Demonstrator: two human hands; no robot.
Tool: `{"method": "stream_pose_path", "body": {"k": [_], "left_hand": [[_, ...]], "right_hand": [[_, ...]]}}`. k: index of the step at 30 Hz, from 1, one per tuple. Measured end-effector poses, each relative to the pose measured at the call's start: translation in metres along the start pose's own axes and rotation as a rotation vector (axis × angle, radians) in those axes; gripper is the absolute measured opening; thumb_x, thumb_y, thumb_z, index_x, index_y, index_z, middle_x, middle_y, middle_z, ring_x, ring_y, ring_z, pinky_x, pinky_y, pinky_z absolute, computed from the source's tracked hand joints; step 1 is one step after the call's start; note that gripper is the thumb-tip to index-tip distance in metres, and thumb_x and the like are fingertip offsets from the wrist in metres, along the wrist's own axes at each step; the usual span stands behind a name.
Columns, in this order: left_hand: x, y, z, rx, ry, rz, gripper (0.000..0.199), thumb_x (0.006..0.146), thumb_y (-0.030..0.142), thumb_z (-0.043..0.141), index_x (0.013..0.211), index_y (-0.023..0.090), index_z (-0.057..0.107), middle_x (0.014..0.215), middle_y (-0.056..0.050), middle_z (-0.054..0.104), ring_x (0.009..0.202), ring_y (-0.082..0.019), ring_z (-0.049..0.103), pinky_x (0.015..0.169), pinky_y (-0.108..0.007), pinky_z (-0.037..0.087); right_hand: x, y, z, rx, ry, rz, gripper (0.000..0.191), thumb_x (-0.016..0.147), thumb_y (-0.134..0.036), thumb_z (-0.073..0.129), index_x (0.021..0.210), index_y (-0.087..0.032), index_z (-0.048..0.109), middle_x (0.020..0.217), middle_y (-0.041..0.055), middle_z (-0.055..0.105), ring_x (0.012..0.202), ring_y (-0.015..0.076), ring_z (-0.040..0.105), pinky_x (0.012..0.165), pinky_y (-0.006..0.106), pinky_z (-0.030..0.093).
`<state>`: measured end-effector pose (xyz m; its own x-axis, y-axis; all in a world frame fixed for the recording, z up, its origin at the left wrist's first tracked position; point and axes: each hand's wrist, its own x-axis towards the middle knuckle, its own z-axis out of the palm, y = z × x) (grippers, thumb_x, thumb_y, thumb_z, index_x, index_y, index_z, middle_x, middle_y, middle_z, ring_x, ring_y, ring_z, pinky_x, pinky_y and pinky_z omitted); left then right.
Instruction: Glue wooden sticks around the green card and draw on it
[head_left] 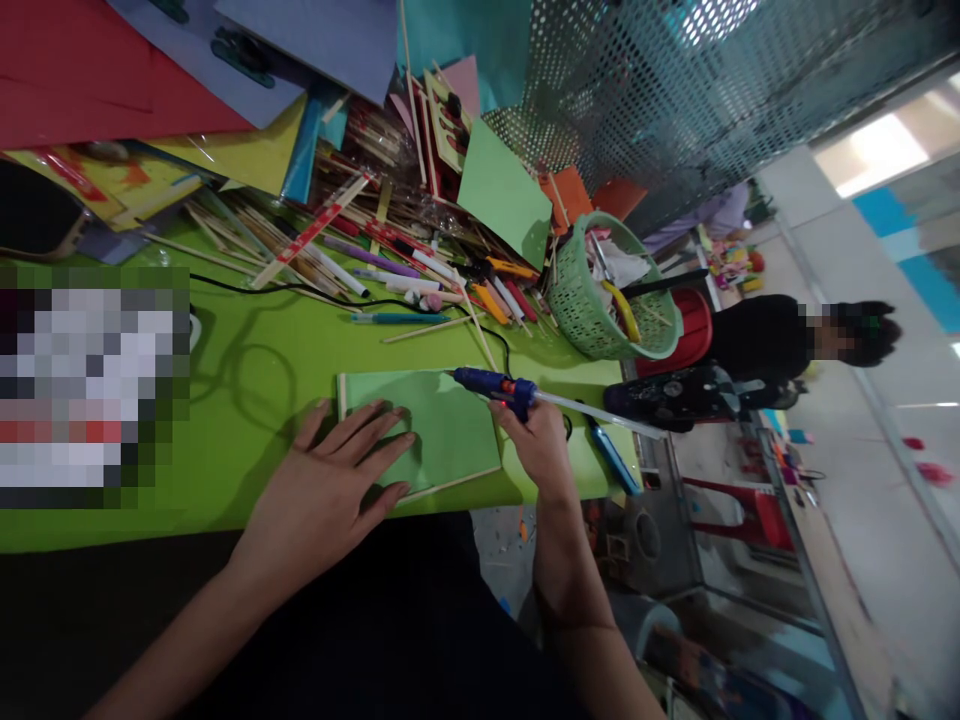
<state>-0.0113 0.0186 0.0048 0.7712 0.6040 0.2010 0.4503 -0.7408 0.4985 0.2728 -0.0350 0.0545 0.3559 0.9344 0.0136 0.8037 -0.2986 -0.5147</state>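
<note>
A light green sheet of card (450,430) lies on the bright green tabletop, with thin pale wooden sticks (450,484) along some of its edges. My left hand (345,470) rests flat over the card's left part, fingers spread. In my right hand (538,445) is a blue glue gun (491,385), gripped by its handle, with a small red light glowing on it. Its nozzle points left, over the far edge of the card. From the back of the gun a long clear glue stick (600,412) sticks out to the right.
Markers (397,280), loose sticks and coloured paper crowd the back of the table (217,430). A green basket (600,300) of tools stands at the back right. A blue cutter (615,458) lies near the right edge. Another person (765,335) is farther off to the right.
</note>
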Motion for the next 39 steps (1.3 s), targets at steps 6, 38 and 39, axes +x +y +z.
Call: {"method": "stream_pose_path", "body": {"k": [6,38,39], "left_hand": [[-0.001,-0.002,0.002,0.007,-0.009,0.006,0.043,0.102,0.041,0.056,0.144,0.032,0.06,0.161,-0.003,0.051,0.15,-0.033,0.045,0.127,-0.066,0.02],[0.0,-0.003,0.002,0.022,0.017,0.029,0.045,0.102,0.042,0.054,0.145,0.029,0.062,0.16,-0.005,0.052,0.149,-0.034,0.047,0.129,-0.065,0.019],[0.0,-0.003,0.002,0.024,0.019,0.031,0.045,0.102,0.042,0.054,0.145,0.029,0.062,0.16,-0.005,0.052,0.149,-0.034,0.047,0.129,-0.066,0.019]], "right_hand": [[0.0,0.001,-0.001,-0.011,0.008,0.006,0.036,0.092,-0.054,0.059,0.082,-0.02,0.065,0.072,0.0031,0.062,0.071,0.0206,0.058,0.063,0.03,0.04],[-0.004,0.007,-0.009,0.015,0.063,0.046,0.038,0.091,-0.054,0.059,0.081,-0.018,0.067,0.068,0.0015,0.058,0.065,0.0178,0.053,0.061,0.029,0.038],[-0.003,0.007,-0.008,0.009,0.06,0.039,0.039,0.091,-0.053,0.059,0.08,-0.018,0.067,0.068,0.0019,0.058,0.065,0.018,0.053,0.061,0.029,0.038]]}}
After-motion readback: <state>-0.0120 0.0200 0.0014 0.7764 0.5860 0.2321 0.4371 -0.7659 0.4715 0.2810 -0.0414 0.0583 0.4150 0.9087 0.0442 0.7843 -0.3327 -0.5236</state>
